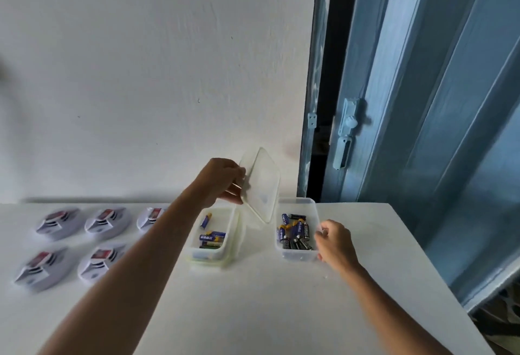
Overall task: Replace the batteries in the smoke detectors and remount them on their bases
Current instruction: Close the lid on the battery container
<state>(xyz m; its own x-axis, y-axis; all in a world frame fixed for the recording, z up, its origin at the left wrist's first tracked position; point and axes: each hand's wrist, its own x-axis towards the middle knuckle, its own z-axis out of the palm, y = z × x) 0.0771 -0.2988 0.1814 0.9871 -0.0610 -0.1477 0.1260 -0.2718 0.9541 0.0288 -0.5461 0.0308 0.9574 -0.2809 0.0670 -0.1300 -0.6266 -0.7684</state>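
Note:
Two clear plastic boxes stand at the back of the white table (267, 298). The left box (211, 255) holds a few blue batteries (212, 238). The right box (297, 255) holds several blue and black batteries (295, 235). My left hand (222, 181) grips a clear lid (260, 183), tilted upright above and between the boxes. My right hand (334, 242) holds the right box by its right wall. Several white round smoke detectors (108, 222) with red and black labels lie in two rows at the left, blurred.
A white wall rises right behind the table. A blue door (422, 101) with a pale handle (347, 135) stands ajar at the right, just past the table's right edge. The left box sits on what looks like its own lid.

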